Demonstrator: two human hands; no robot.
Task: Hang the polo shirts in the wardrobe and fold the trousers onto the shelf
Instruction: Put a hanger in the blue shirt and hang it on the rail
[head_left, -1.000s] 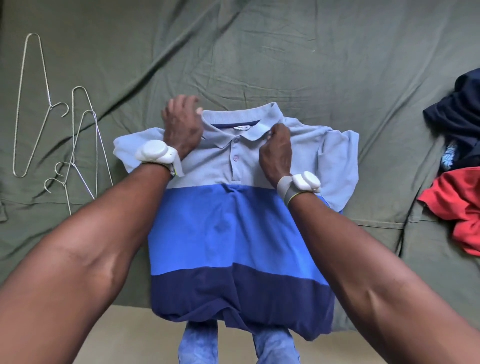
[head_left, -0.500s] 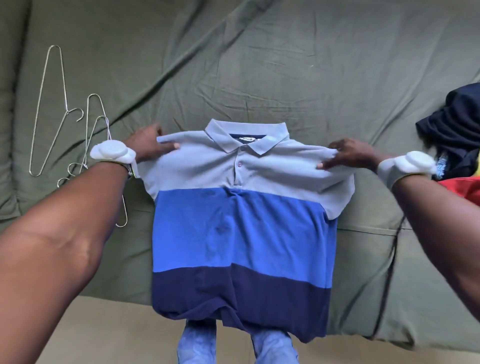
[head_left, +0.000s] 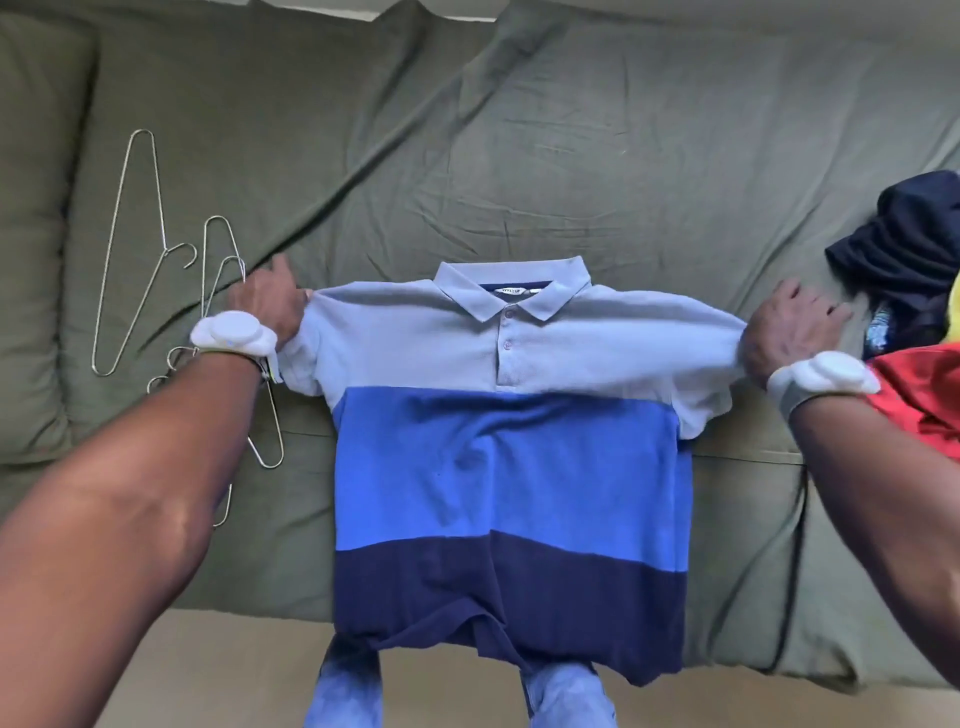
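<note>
I have the polo shirt (head_left: 511, 467) lying face-up on the green sofa cover (head_left: 571, 156). My left hand (head_left: 270, 306) and right hand (head_left: 789, 327) hold its sleeve ends, apparently pinching, stretching it flat so a wire hanger (head_left: 130, 249) can slip in.

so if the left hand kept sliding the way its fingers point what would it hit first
Most likely the wire hangers. The left hand, gripping the polo shirt at its sleeve end, points up and outward, and the nearest hanger loops lie right at its knuckles on the green cover. Whether it touches them already is unclear.
</note>
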